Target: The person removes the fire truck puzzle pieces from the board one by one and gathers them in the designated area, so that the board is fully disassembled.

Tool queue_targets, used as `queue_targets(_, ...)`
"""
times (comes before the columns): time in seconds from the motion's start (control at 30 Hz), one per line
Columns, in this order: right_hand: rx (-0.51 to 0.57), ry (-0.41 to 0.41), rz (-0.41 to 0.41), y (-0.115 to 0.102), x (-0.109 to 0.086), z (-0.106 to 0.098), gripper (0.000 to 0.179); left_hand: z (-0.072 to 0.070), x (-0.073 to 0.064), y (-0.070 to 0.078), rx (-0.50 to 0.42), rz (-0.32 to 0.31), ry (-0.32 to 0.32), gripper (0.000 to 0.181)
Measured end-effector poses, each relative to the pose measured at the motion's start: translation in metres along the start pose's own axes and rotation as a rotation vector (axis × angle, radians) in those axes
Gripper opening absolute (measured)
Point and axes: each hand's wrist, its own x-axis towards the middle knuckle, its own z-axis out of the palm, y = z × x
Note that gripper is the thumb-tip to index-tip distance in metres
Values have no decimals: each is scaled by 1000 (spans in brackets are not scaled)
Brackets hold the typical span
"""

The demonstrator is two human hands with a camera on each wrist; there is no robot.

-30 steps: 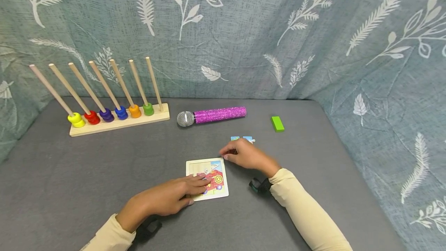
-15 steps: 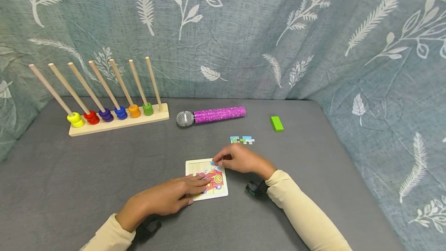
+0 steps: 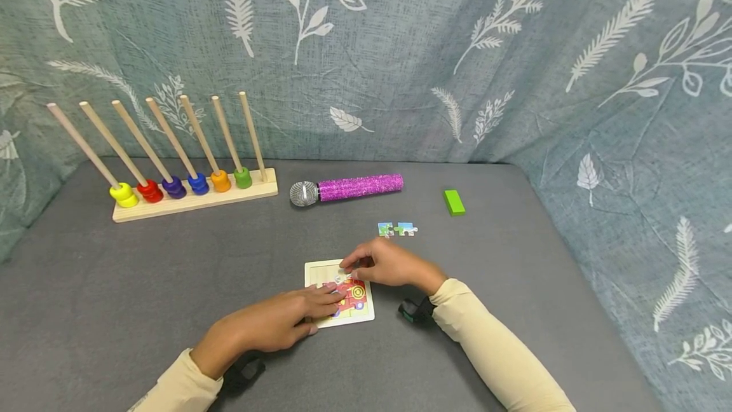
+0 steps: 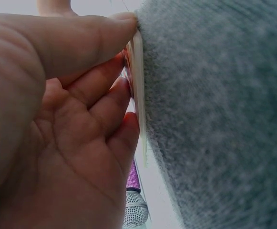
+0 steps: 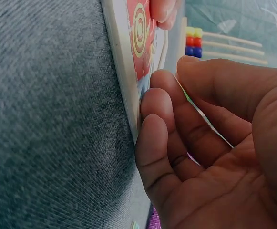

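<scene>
A small square jigsaw puzzle (image 3: 361, 317) in a pale wooden frame lies on the table, its picture showing a red vehicle with yellow rings. My left hand (image 3: 288, 316) rests on its left side, fingers extended over the pieces. In the left wrist view the thumb (image 4: 95, 40) touches the board's edge. Over the top right part of the board is my right hand (image 3: 391, 264), its fingers gently bent. In the right wrist view several fingertips (image 5: 156, 102) meet the board's surface while the thumb stays raised. The top right blue piece is hidden beneath this hand.
Two loose puzzle pieces (image 3: 396, 229) lie beyond the right hand. Farther back are a glittery purple microphone (image 3: 357, 187) and a green block (image 3: 454, 202). A wooden peg rack (image 3: 197, 199) with coloured rings stands at the back left, before a patterned curtain (image 3: 389, 81).
My right hand has moved left from the frame's top right corner onto the board, uncovering the loose pieces behind it. The left hand has kept its place.
</scene>
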Motion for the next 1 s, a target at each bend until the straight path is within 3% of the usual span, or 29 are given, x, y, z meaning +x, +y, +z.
queue_targets(0.2, 0, -13, 5, 1, 0, 2, 19, 0, 0, 0, 2, 9, -13, 47)
queue_targets(0.43, -94, 5, -39, 3, 1, 4, 17, -1, 0, 0, -10, 8, -17, 48)
queue_targets(0.67, -98, -1, -111, 3, 4, 3, 19, 0, 0, -1, 4, 18, -3, 49)
queue_targets(1.0, -97, 97, 36, -1, 4, -1, 23, 0, 0, -2, 11, 30, 18, 52)
